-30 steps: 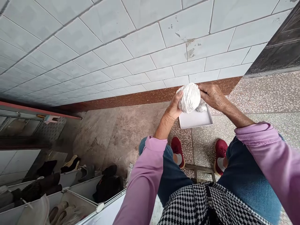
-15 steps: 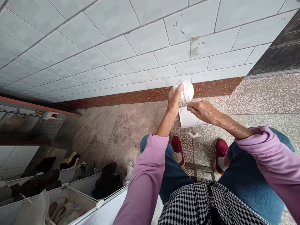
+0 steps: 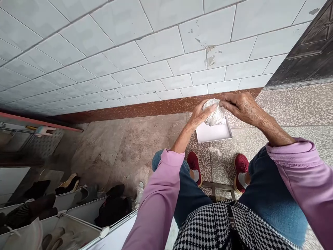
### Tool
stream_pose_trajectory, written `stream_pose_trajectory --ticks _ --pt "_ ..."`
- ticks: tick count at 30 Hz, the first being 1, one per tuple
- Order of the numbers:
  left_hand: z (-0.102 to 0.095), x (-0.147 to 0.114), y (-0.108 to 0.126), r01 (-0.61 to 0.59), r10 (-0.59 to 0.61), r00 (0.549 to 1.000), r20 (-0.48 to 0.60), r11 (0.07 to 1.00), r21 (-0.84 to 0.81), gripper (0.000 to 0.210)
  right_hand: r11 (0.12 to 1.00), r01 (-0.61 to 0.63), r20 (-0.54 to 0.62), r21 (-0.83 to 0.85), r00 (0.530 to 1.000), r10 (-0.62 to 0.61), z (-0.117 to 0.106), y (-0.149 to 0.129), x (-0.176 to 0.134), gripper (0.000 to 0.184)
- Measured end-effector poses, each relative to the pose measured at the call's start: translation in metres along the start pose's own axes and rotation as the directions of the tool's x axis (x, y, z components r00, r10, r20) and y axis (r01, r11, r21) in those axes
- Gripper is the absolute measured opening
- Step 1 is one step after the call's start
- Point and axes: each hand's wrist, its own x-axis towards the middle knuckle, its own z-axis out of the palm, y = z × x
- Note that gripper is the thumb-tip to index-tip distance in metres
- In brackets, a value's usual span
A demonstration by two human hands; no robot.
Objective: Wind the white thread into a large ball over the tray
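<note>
A white ball of yarn (image 3: pixel 214 117) is held in front of me, above a shallow white tray (image 3: pixel 214 133) on the floor. My left hand (image 3: pixel 201 114) grips the ball from its left side, thumb lying across the front. At the ball's upper right, my right hand (image 3: pixel 238 107) has thumb and forefinger pinched together. A strand between those fingers is too fine to make out clearly. A small tuft of white fluff (image 3: pixel 214 150) lies on the floor below the tray.
A tiled wall (image 3: pixel 156 73) with a brown skirting rises ahead. At lower left, an open compartmented rack (image 3: pixel 85 211) holds several shoes. A dark door (image 3: pixel 304 52) stands at upper right. My red shoes (image 3: pixel 194 166) rest on the speckled floor.
My right hand has moved from below the ball up to its upper right side. The ball has dropped slightly and turned in my left hand. The view has shifted a little.
</note>
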Motion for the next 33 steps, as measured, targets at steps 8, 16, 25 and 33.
stream_pose_trajectory --ticks 8,16,25,33 --pt "0.016 -0.002 -0.006 0.114 -0.111 0.993 0.030 0.947 -0.301 0.073 0.955 -0.095 -0.153 0.281 0.978 0.142 -0.008 -0.004 0.005 0.042" --pt "0.033 -0.013 0.002 0.211 -0.168 0.971 0.169 0.934 -0.289 0.080 0.973 -0.108 -0.150 0.203 0.979 0.140 -0.007 -0.004 0.004 0.044" --pt "0.019 -0.002 -0.002 0.154 -0.131 0.986 0.103 0.952 -0.266 0.088 0.992 -0.091 -0.226 0.087 0.968 0.109 -0.002 -0.008 0.003 0.041" --pt "0.006 -0.002 -0.008 0.178 -0.147 0.966 0.214 0.975 -0.132 0.079 0.997 -0.071 -0.182 0.023 0.981 0.074 -0.003 -0.007 -0.002 0.044"
